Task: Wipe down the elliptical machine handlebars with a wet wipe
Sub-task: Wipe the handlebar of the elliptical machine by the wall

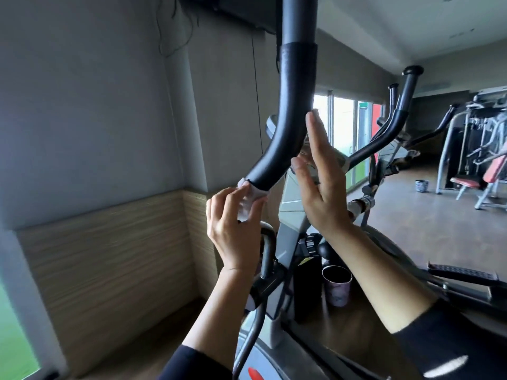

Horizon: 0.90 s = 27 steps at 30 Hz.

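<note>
The elliptical's left handlebar, a thick black padded tube, curves down from the top of the view to its lower end. My left hand grips a white wet wipe wrapped round the bar just below the black padding. My right hand is raised beside the handlebar with straight fingers, its fingertips near the tube's right side, holding nothing. The right handlebar rises further back on the right.
The grey console post stands behind my hands. A cup and a dark bottle sit low on the machine. A wall with a wood panel is close on the left. Other gym machines stand at the right.
</note>
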{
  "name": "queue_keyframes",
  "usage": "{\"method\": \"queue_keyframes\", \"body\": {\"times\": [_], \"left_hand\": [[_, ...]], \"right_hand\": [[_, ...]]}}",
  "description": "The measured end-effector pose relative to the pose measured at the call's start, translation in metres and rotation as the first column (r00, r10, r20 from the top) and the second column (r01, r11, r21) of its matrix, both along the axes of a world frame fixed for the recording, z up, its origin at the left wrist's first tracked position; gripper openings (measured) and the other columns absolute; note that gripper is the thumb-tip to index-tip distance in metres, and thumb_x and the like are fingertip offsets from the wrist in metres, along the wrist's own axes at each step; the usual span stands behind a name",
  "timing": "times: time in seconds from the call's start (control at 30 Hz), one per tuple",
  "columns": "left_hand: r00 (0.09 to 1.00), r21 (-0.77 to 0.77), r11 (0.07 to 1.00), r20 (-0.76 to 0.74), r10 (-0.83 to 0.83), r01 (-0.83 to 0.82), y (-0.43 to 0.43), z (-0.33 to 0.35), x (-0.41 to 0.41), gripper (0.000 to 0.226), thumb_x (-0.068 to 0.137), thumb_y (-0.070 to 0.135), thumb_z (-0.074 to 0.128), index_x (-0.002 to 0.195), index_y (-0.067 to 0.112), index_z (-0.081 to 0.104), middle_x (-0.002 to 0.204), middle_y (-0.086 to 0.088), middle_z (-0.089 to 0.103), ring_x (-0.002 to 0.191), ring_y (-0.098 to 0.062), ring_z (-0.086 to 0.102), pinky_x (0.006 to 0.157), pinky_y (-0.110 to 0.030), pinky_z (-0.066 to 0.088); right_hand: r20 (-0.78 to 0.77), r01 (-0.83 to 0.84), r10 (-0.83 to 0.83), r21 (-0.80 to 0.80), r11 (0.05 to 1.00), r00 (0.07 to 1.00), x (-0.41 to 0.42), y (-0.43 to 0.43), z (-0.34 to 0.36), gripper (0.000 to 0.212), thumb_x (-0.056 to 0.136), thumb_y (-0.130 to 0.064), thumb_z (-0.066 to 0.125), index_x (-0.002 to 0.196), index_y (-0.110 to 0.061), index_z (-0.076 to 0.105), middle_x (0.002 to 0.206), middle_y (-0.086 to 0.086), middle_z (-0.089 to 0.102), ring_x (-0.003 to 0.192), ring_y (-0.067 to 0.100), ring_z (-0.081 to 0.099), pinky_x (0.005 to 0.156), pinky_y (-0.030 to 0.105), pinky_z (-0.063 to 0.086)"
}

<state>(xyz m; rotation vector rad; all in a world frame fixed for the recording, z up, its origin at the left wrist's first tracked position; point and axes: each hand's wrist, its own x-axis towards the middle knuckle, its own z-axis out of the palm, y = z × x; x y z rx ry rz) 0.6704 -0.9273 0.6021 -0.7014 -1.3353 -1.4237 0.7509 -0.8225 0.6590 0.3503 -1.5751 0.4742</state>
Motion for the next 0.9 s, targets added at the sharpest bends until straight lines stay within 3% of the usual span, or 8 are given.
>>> {"method": "queue_keyframes", "body": {"times": [0.13,0.2,0.3,0.33,0.4,0.5,0.67,0.9], "left_hand": [[0.997,0.030,1.000,-0.078,-0.003,0.005,0.007,0.022,0.018,0.031,0.067,0.020,0.085,0.094,0.018,0.071,0.091,-0.004,0.067,0.084,-0.020,0.059,0.070,-0.038,0.053],[0.995,0.034,0.999,-0.094,0.025,-0.021,0.008,0.026,0.022,0.028,0.068,0.019,0.085,0.093,0.013,0.074,0.090,-0.004,0.068,0.085,-0.016,0.057,0.072,-0.033,0.052],[0.994,0.012,0.998,-0.091,0.065,-0.064,0.004,0.017,0.016,0.030,0.067,0.015,0.086,0.095,0.013,0.075,0.090,0.000,0.068,0.084,-0.014,0.059,0.072,-0.032,0.052],[0.995,0.007,0.998,-0.078,0.061,-0.061,0.002,0.015,0.015,0.031,0.067,0.015,0.086,0.096,0.013,0.075,0.091,0.003,0.067,0.083,-0.015,0.060,0.071,-0.033,0.052],[0.998,0.012,0.999,-0.055,0.040,-0.039,0.001,0.016,0.016,0.032,0.066,0.016,0.086,0.096,0.015,0.075,0.091,0.007,0.065,0.082,-0.016,0.060,0.071,-0.032,0.051],[0.997,0.011,1.000,-0.080,0.017,-0.016,0.006,0.031,0.027,0.032,0.067,0.017,0.086,0.098,0.015,0.076,0.090,0.002,0.067,0.083,-0.014,0.059,0.075,-0.023,0.049],[0.996,-0.021,0.999,-0.082,0.037,-0.039,0.006,0.029,0.027,0.032,0.072,0.017,0.083,0.104,0.015,0.075,0.092,0.001,0.068,0.087,-0.009,0.056,0.079,-0.013,0.043],[0.996,-0.021,0.999,-0.090,0.028,-0.030,0.007,0.036,0.031,0.033,0.071,0.018,0.083,0.103,0.015,0.075,0.092,-0.001,0.068,0.087,-0.010,0.055,0.080,-0.011,0.041]], "right_hand": [[-0.034,0.019,-0.017,0.043,0.999,0.999,0.001,0.007,0.004,0.046,0.097,0.003,0.044,0.141,0.004,0.032,0.148,0.025,0.036,0.131,0.041,0.044,0.100,0.054,0.044],[-0.042,0.028,-0.026,0.052,0.998,0.999,0.000,0.009,0.008,0.045,0.098,0.001,0.044,0.141,0.002,0.033,0.144,0.025,0.042,0.122,0.043,0.052,0.097,0.052,0.046],[-0.044,0.036,-0.034,0.042,0.998,0.998,0.000,0.011,0.011,0.043,0.098,-0.001,0.044,0.140,0.006,0.037,0.119,0.033,0.057,0.099,0.050,0.057,0.087,0.046,0.048],[-0.030,0.019,-0.017,0.038,0.999,0.999,0.000,0.010,0.011,0.043,0.098,-0.001,0.043,0.140,0.006,0.037,0.117,0.034,0.056,0.100,0.050,0.055,0.089,0.045,0.047],[-0.010,-0.032,0.032,0.026,0.999,0.999,0.000,0.011,0.010,0.044,0.099,-0.001,0.042,0.141,0.005,0.035,0.133,0.027,0.051,0.119,0.041,0.052,0.100,0.044,0.044],[-0.018,-0.086,0.086,0.010,0.996,0.996,-0.001,0.012,0.009,0.044,0.099,0.004,0.041,0.142,0.005,0.033,0.150,0.020,0.034,0.143,0.027,0.030,0.116,0.036,0.029],[-0.023,-0.093,0.093,0.002,0.996,0.995,-0.003,0.009,0.008,0.044,0.098,0.007,0.040,0.141,0.007,0.033,0.150,0.023,0.032,0.144,0.028,0.028,0.117,0.034,0.025],[-0.007,-0.101,0.101,0.007,0.995,0.995,-0.002,0.010,0.006,0.046,0.098,0.009,0.039,0.142,0.005,0.031,0.152,0.022,0.030,0.144,0.028,0.026,0.118,0.034,0.024]]}}
